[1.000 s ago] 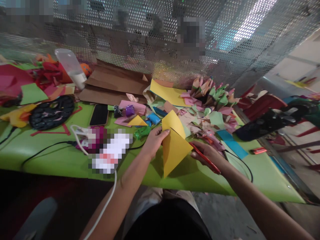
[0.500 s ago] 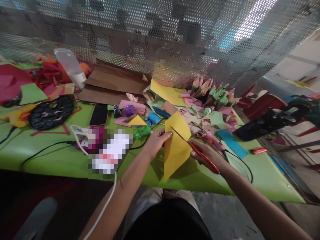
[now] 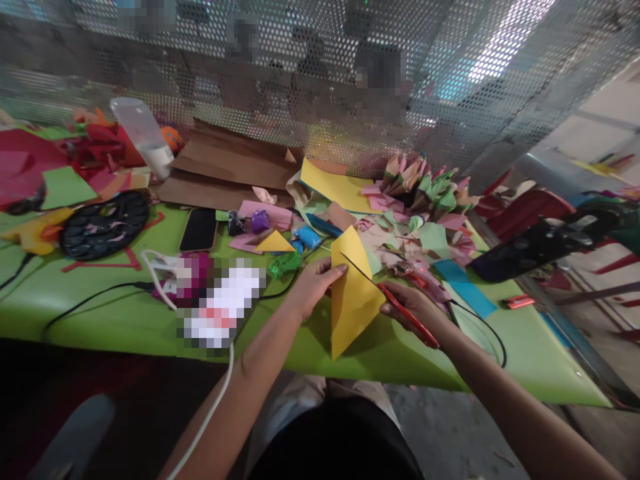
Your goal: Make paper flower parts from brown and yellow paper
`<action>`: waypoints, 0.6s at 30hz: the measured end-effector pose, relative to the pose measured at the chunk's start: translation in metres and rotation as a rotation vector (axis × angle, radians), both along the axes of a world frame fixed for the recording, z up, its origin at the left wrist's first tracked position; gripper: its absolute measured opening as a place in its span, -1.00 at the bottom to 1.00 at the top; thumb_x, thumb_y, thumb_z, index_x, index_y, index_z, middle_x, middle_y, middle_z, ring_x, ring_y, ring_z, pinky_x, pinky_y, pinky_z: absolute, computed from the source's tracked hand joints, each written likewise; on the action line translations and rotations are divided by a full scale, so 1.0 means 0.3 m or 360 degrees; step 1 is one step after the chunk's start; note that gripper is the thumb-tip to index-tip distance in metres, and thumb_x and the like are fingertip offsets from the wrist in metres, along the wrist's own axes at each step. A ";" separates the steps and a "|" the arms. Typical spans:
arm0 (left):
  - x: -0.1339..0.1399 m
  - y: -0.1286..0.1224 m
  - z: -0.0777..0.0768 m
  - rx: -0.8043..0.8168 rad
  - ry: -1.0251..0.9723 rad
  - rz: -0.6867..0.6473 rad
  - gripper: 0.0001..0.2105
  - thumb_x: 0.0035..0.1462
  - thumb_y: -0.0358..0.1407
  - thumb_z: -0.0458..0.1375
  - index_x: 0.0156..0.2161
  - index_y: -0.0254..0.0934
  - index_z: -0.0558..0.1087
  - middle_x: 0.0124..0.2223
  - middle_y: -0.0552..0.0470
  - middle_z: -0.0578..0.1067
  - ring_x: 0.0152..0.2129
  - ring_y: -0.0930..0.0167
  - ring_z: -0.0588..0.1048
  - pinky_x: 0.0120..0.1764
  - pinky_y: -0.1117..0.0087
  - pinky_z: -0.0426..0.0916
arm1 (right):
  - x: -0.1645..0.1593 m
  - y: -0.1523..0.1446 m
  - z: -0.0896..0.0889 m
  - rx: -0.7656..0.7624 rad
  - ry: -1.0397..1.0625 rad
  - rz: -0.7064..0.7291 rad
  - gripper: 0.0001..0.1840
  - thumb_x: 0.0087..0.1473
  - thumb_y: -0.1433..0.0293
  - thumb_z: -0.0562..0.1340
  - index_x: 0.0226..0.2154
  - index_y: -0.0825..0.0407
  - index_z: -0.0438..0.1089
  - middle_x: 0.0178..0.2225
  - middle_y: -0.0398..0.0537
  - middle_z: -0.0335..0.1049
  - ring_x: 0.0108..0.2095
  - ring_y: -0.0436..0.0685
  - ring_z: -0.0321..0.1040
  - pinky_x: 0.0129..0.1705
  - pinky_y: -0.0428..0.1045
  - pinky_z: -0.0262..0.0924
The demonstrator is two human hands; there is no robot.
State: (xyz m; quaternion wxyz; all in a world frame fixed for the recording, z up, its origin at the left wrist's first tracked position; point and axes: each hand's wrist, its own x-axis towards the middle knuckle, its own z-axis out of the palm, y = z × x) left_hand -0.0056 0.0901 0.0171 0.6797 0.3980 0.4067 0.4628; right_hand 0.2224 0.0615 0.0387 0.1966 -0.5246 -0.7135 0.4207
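My left hand [image 3: 320, 283] pinches a sheet of yellow paper [image 3: 353, 313] at its left edge, thumb on the near face. The sheet is held up over the front of the green table. In my right hand [image 3: 407, 307] is a pair of scissors [image 3: 410, 317] with red handles. Their dark blade lies slantwise across the paper, pointing up and left toward my left thumb. Part of the right-hand fingers is hidden behind the handles and the paper. Behind the sheet lie a blue packet [image 3: 306, 235] and a small yellow paper triangle [image 3: 275, 241].
On the green table [image 3: 115, 320] are a dark phone [image 3: 199, 230], a blurred-out white device with a cable, brown paper [image 3: 235, 160], paper scraps and paper flowers [image 3: 430, 183]. A dark bottle [image 3: 525, 243] lies to the right. Perforated metal [image 3: 280, 87] stands behind.
The upper part of the yellow paper has folded narrower along the blade, baring scraps behind it. The sheet has shifted slightly right; both hands stay nearly in place.
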 end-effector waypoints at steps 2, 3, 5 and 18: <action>0.001 0.002 0.001 -0.0016 -0.0054 0.0049 -0.57 -0.19 0.01 0.45 -0.29 -0.27 0.58 -0.30 -0.02 0.62 -0.36 0.27 0.56 -0.34 0.35 0.34 | 0.006 0.002 -0.007 0.0023 -0.0001 0.0023 -0.51 0.06 -0.10 0.28 -0.34 -0.01 0.37 -0.55 -0.24 0.13 -0.56 -0.01 0.04 -0.57 -0.10 -0.10; 0.001 0.003 0.002 -0.0022 -0.0107 0.0090 -0.56 -0.19 0.02 0.45 -0.28 -0.26 0.57 -0.29 -0.02 0.63 -0.35 0.26 0.56 -0.31 0.34 0.35 | 0.009 0.003 -0.010 0.0032 -0.0008 0.0032 -0.52 0.07 -0.10 0.28 -0.34 -0.01 0.37 -0.54 -0.22 0.14 -0.56 -0.01 0.04 -0.56 -0.10 -0.09; 0.001 0.005 0.003 -0.0033 -0.0208 0.0177 -0.57 -0.18 0.01 0.45 -0.28 -0.25 0.56 -0.30 0.00 0.63 -0.33 0.26 0.57 -0.27 0.32 0.39 | 0.012 0.004 -0.013 0.0044 -0.0024 0.0051 -0.52 0.07 -0.10 0.27 -0.33 -0.01 0.38 -0.52 -0.20 0.19 -0.55 0.00 0.06 -0.55 -0.09 -0.08; 0.004 0.016 0.001 -0.0308 -0.0302 0.0516 -0.62 -0.21 -0.15 0.46 -0.24 -0.22 0.55 -0.23 0.00 0.66 -0.19 0.21 0.61 -0.16 0.28 0.46 | 0.009 -0.011 0.023 0.0000 -0.0102 0.0201 -0.38 0.13 -0.20 0.14 -0.15 -0.01 0.40 -0.40 -0.09 0.33 -0.42 0.09 0.29 -0.44 -0.05 0.22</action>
